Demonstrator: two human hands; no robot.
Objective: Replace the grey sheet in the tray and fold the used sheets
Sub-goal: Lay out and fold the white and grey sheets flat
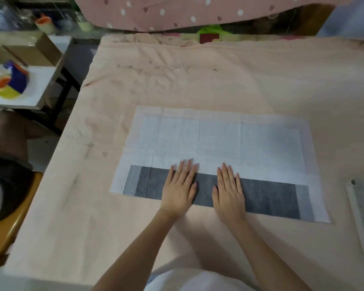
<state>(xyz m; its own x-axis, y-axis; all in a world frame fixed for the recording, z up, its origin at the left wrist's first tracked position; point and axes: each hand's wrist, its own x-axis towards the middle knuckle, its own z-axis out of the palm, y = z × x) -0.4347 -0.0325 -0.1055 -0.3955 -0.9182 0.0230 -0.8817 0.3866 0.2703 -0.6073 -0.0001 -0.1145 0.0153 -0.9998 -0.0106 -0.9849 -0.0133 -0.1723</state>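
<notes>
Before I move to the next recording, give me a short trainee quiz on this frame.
1. True or false: both hands lie flat on the folded grey strip of the sheet.
2. Which edge of the sheet has been folded over? A) far B) near C) right
3. Fill in: the sheet lies on a peach ____.

Key:
1. True: the left hand and right hand press it, fingers straight.
2. B
3. cloth
</notes>
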